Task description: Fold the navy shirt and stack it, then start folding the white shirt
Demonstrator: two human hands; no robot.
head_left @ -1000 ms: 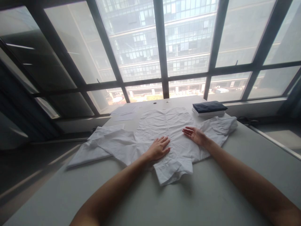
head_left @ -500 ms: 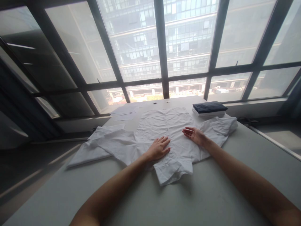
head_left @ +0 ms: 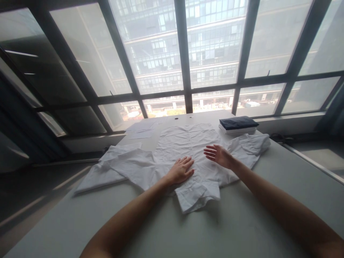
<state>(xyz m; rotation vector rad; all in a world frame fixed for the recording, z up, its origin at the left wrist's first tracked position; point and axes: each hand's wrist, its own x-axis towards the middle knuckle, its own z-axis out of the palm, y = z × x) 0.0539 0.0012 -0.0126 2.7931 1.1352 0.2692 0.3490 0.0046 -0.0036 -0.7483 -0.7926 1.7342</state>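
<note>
A white shirt [head_left: 185,139] lies spread on the white table, its collar toward me and its sleeves out to both sides. Creases run across its body. My left hand [head_left: 180,170] rests flat on the shirt just above the collar [head_left: 197,195], fingers spread. To the right of it my right hand [head_left: 218,156] hovers over or lightly touches the cloth, palm turned inward and fingers stretched out. Nothing is held in either hand. The left sleeve [head_left: 115,163] reaches the table's left edge; the right sleeve [head_left: 249,143] is bunched.
A dark blue folded cloth [head_left: 238,123] tops a white stack [head_left: 236,130] at the back right of the table [head_left: 242,218]. Sheets of paper [head_left: 139,129] lie at the back left. Large windows [head_left: 212,43] stand behind the table.
My right hand has shifted slightly left, nearer the shirt's middle, and its fingers have turned more side-on. The left hand keeps its place on the shirt.
</note>
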